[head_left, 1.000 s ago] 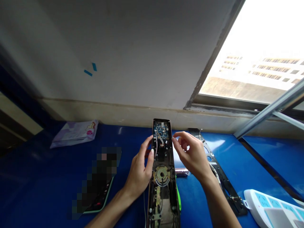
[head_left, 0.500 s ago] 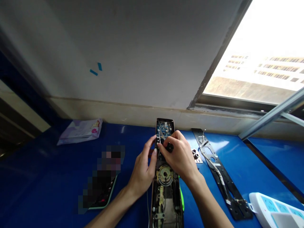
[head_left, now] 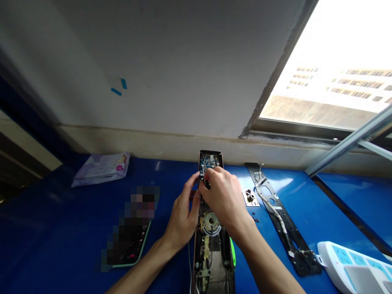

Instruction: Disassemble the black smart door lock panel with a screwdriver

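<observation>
A long, narrow door lock housing [head_left: 218, 261] lies on the blue table with its inside facing up. At its far end sits a blue circuit board [head_left: 209, 161] with thin wires, and a round metal disc [head_left: 211, 221] is near its middle. My left hand [head_left: 183, 216] grips the housing's left side near the board, fingers and thumb bent against the edge. Over the housing just below the board, my right hand [head_left: 226, 198] has its fingertips pinched together; what they hold is hidden beneath them. A green object [head_left: 233, 252] shows under the housing's right side.
To the right lie a small metal plate with a black part [head_left: 251, 197], several tiny screws [head_left: 255, 218] and a long black backplate [head_left: 284, 224] with a white cable. A white power strip [head_left: 333, 261] is at lower right. Leftward are a phone [head_left: 134, 245] and a purple packet [head_left: 101, 168].
My right hand has turned and shifted slightly, its fingers now covering more of the board's lower part. The left hand keeps its grip on the housing. The whole view has shifted a little.
</observation>
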Available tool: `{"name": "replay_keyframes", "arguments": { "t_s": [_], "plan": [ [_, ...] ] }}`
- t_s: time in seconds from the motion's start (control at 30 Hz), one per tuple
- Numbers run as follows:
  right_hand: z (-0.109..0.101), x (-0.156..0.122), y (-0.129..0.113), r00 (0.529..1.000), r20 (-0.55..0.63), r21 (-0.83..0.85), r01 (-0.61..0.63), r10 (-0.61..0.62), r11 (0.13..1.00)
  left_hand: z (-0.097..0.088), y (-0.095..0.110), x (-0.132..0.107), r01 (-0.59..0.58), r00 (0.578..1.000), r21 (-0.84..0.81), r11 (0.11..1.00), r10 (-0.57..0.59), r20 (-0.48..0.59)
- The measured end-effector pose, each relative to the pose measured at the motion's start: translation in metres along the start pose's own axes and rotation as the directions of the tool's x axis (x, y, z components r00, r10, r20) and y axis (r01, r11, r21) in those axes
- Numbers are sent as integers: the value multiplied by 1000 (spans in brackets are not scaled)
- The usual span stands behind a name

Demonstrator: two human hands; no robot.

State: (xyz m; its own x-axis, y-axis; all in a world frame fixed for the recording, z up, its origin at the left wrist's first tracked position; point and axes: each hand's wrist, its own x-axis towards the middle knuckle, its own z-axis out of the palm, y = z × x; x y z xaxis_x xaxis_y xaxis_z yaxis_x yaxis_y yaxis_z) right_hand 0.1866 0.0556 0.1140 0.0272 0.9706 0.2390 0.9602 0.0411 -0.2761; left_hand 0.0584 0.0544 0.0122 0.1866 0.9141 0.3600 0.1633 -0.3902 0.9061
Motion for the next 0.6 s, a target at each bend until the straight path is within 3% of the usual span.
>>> {"name": "replay_keyframes", "arguments": {
  "t_s": [0.3,0.6],
  "plan": [
    [-4,8,-8,996,63,29,-59,57,998,0,-1,0,-1,1000,1,1000,1,-16],
    [15,4,2,998,-61,265,10,7,964,1,-4,1,-25,1000,14,1000,25,-7]
  ]
}}
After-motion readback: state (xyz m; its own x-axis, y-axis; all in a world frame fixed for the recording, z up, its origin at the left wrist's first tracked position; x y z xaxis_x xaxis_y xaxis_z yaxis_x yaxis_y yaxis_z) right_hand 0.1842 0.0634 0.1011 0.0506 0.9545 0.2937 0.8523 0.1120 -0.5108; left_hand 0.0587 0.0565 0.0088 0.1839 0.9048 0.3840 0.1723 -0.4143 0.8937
